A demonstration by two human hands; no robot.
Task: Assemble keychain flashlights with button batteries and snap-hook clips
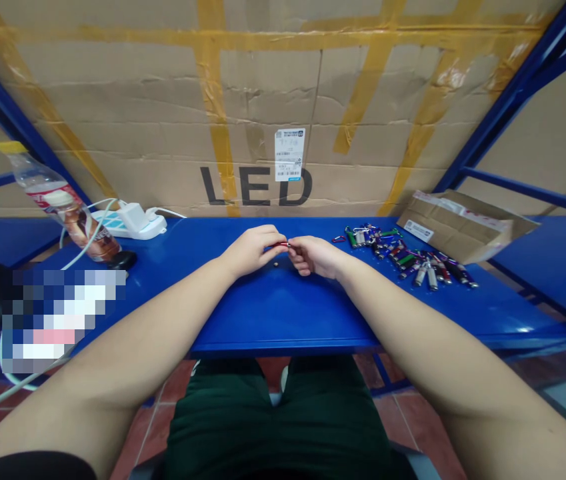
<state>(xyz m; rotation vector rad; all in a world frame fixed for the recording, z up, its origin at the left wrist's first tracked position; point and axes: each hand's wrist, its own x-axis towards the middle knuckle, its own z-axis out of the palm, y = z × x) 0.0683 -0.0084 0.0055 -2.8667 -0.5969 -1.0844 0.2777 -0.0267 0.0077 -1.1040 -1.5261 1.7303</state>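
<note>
Above the middle of the blue table, my left hand [257, 251] pinches a slim red keychain flashlight [281, 244], most of it hidden by the fingers. The fingertips of my right hand [313, 256] close on the flashlight's other end, so both hands meet there. On the table just below them lies a tiny round metal piece [276, 265], too small to name. A small red carabiner clip [339, 239] rests right of my right hand. Further right spreads a pile of keychain flashlights [405, 257] in green, blue, red, silver and black, some with clips.
An open cardboard box [463, 223] leans behind the pile. At left stand a tilted plastic bottle [37, 173], a smaller brown drink bottle [85, 223] and a white power strip [145, 227] with cables. A large taped carton [163, 120] walls off the back, between blue posts.
</note>
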